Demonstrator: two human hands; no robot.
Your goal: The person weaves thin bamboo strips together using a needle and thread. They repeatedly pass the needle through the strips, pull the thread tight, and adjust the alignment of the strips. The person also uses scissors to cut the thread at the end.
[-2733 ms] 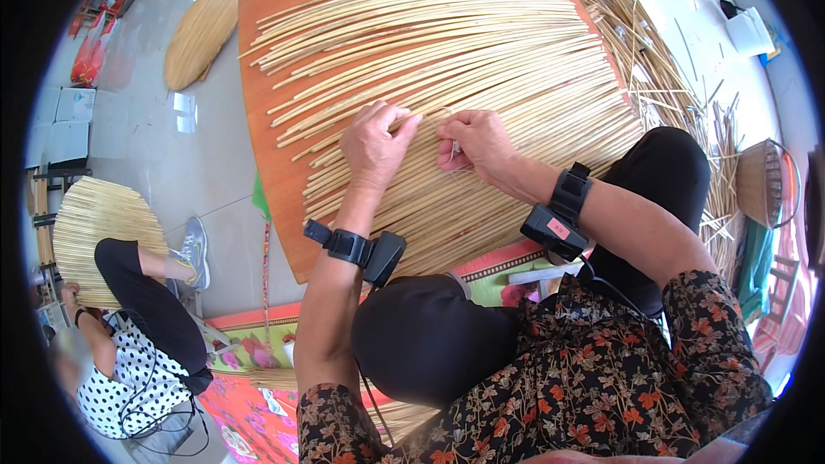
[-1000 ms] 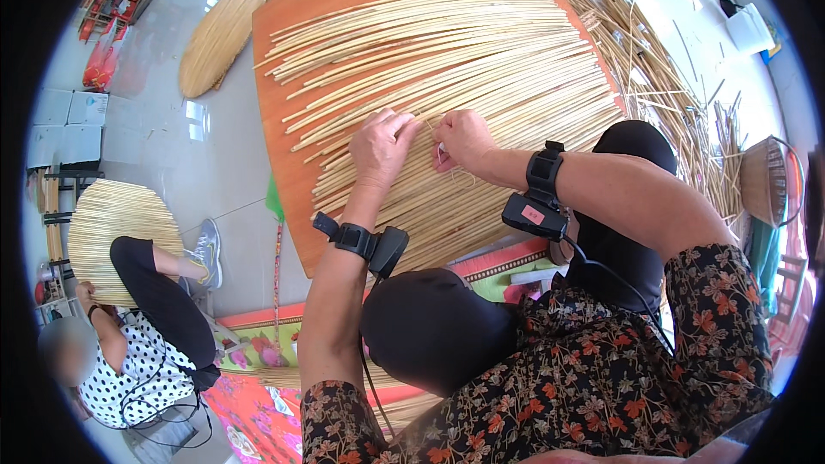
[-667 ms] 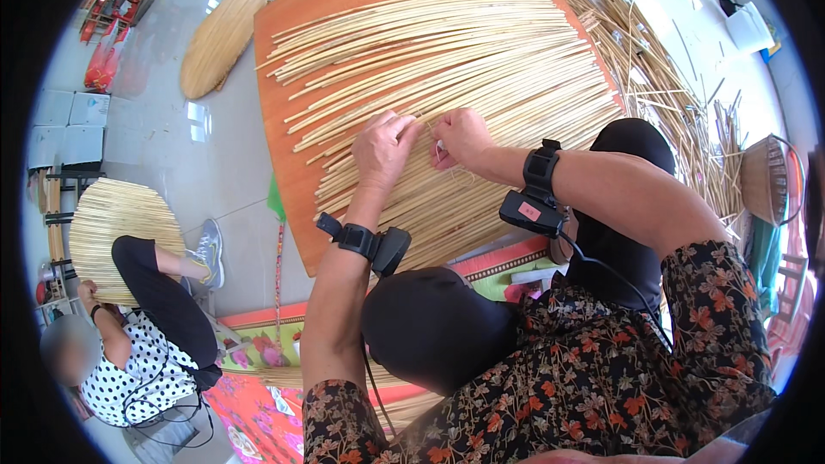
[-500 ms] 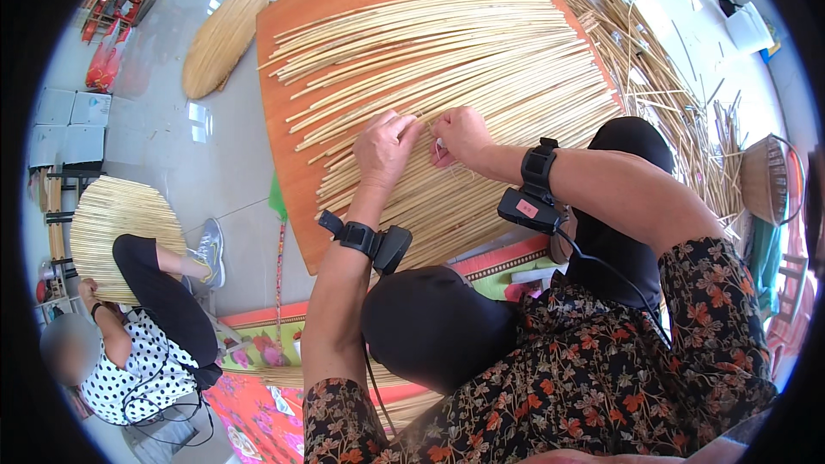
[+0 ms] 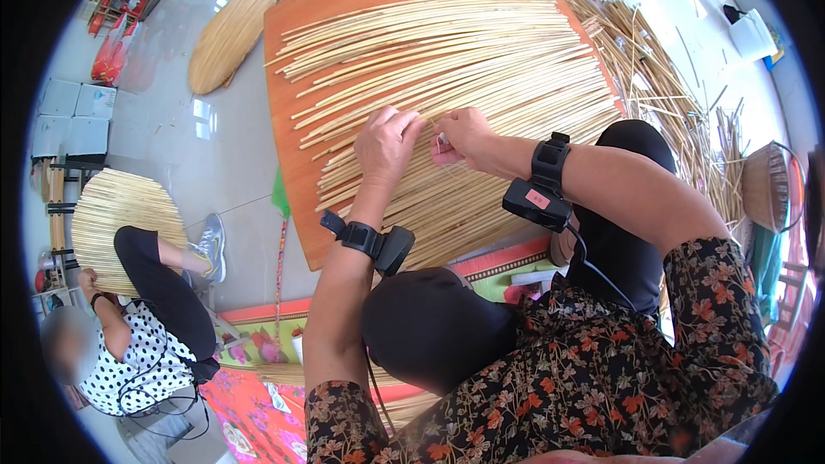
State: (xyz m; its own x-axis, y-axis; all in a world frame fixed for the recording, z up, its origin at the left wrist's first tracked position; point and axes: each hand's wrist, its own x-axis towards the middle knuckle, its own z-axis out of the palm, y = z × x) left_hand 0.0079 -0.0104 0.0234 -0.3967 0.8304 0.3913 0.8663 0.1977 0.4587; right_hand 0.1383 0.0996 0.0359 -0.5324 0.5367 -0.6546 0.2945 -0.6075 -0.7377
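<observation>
Lying in rows on the table (image 5: 308, 228), pale stalks (image 5: 481, 73) extend beneath the left hand (image 5: 386, 148), fingers pinched together, contents not determinable, and the right hand (image 5: 467, 136), fingers closed on white thread (image 5: 443, 139).

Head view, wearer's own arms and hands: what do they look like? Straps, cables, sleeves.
Left hand and right hand: ungloved. Left strap and right strap: black, each with a chunky black box. Right box carries a pink label and a cable. Left sleeve and right sleeve: black with orange-red and tan leaf print, ending around the elbows.
</observation>
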